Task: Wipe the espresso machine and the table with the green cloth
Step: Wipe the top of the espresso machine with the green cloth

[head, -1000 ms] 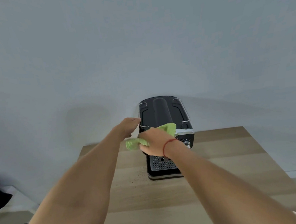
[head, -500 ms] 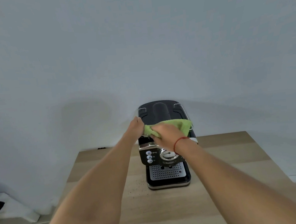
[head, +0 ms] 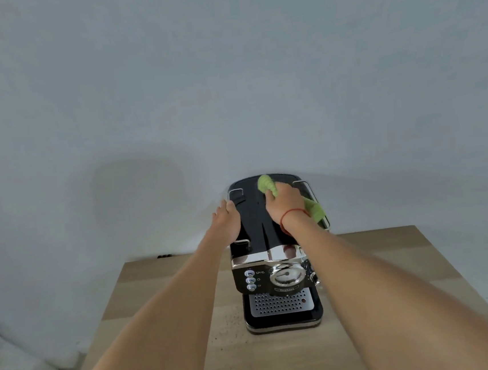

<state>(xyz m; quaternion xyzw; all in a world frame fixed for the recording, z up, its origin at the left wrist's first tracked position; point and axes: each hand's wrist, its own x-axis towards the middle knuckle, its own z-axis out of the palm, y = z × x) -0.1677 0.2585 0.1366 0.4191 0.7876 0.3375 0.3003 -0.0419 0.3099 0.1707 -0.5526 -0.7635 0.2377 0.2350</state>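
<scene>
The black and chrome espresso machine (head: 259,231) stands at the far middle of the light wooden table (head: 393,263). The right hand (head: 283,203) has its fingers curled round the crumpled green cloth (head: 266,184), pressing it on the machine's flat top near the back edge; a loose end trails toward the machine's right rail. The left hand (head: 227,220) lies with fairly straight fingers on the machine's left top edge, apparently steadying it. This looks like step 1, wiping the top. Next, I judge, the cloth must work down the machine's front to the perforated metal drip tray (head: 281,302), then the table, where dark specks (head: 227,323) lie just left of the machine's base.
</scene>
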